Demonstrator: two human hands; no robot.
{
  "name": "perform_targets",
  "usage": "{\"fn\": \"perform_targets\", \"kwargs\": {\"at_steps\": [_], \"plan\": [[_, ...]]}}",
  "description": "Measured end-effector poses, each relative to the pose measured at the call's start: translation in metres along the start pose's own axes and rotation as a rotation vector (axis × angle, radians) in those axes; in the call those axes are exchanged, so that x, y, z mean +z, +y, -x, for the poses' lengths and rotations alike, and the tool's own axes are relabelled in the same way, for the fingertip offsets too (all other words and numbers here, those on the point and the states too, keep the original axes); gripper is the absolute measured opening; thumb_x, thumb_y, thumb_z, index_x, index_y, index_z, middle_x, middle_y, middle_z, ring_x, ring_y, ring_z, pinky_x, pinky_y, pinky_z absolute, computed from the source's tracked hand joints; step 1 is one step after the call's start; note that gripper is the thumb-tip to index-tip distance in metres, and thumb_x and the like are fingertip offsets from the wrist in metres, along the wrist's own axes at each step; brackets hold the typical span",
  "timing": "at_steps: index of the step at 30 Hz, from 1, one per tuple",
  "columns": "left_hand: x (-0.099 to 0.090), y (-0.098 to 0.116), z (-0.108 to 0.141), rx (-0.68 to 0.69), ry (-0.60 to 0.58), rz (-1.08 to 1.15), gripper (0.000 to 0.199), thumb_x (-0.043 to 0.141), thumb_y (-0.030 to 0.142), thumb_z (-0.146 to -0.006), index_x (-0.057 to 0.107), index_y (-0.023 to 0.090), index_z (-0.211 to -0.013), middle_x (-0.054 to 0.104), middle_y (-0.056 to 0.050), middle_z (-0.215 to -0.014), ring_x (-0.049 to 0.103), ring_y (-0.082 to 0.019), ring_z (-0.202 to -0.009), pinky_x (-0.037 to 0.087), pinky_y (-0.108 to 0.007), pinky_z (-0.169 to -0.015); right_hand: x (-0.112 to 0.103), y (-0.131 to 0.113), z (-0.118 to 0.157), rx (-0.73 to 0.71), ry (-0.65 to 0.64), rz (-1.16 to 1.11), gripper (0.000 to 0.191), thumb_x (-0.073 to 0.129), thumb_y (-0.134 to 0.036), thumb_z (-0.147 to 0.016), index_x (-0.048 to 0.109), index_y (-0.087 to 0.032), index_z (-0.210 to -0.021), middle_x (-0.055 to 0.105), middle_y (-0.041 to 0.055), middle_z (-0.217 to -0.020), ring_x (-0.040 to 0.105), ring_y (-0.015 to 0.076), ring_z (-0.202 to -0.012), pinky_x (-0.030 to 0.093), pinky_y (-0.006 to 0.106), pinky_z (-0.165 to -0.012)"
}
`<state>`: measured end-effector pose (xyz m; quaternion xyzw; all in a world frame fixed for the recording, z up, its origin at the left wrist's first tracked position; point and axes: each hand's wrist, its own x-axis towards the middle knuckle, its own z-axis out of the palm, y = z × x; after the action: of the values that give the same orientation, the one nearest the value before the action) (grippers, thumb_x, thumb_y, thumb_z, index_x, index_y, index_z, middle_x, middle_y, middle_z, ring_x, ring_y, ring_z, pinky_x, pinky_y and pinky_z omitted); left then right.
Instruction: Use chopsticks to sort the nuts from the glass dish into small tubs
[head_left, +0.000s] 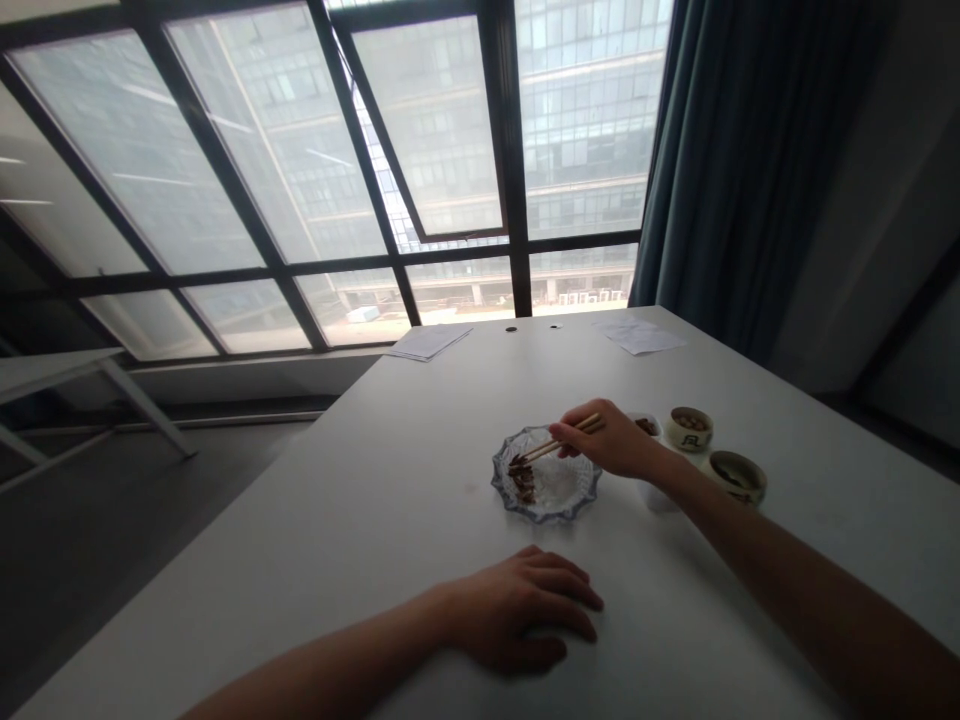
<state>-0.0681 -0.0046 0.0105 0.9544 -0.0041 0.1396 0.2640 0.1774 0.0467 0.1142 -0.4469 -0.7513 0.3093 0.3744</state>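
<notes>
My right hand [604, 438] is closed around a pair of wooden chopsticks [559, 445]. Their tips reach down to small dark brown pieces [523, 485] in the left part of a scalloped glass dish [585, 508]; whether the tips pinch one of them is too small to tell. My left hand [529, 610] lies palm down on the white table [420, 520], in front of the dish, fingers stretched out and holding nothing.
Right of the dish stand a cup with round brown things [691, 428], a second cup [739, 477] and a clear container [646, 425] partly behind my right arm. Papers [429, 342] and more sheets [641, 335] lie at the table's far end, before the windows.
</notes>
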Motion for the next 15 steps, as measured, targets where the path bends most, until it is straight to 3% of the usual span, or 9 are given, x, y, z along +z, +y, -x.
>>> {"fn": "perform_targets", "kwargs": {"at_steps": [9, 12, 15], "plan": [[-0.004, 0.002, -0.001, -0.012, -0.025, -0.011, 0.034, 0.06, 0.032, -0.097, 0.065, 0.024, -0.13, 0.066, -0.006, -0.144, 0.057, -0.024, -0.138, 0.038, -0.036, -0.122, -0.002, 0.0, -0.001, 0.056, 0.095, -0.073, 0.054, 0.069, -0.063, -0.093, 0.08, -0.012, -0.079, 0.08, 0.0136, -0.073, 0.078, 0.0252, -0.066, 0.062, 0.031, -0.061], [-0.004, 0.003, -0.001, -0.014, -0.029, -0.014, 0.034, 0.061, 0.031, -0.097, 0.064, 0.024, -0.13, 0.065, -0.005, -0.145, 0.056, -0.023, -0.139, 0.037, -0.036, -0.122, -0.022, -0.01, 0.003, 0.09, 0.161, -0.094, 0.053, 0.073, -0.063, -0.09, 0.08, -0.012, -0.079, 0.081, 0.0151, -0.078, 0.079, 0.0257, -0.068, 0.064, 0.032, -0.062], [-0.004, 0.003, 0.0, -0.02, -0.026, -0.01, 0.035, 0.062, 0.03, -0.096, 0.064, 0.025, -0.13, 0.066, -0.005, -0.145, 0.057, -0.024, -0.139, 0.037, -0.036, -0.123, -0.057, -0.02, 0.014, 0.171, 0.304, -0.104, 0.046, 0.078, -0.06, -0.087, 0.081, -0.013, -0.085, 0.082, 0.0159, -0.083, 0.08, 0.0276, -0.072, 0.067, 0.036, -0.063]]}}
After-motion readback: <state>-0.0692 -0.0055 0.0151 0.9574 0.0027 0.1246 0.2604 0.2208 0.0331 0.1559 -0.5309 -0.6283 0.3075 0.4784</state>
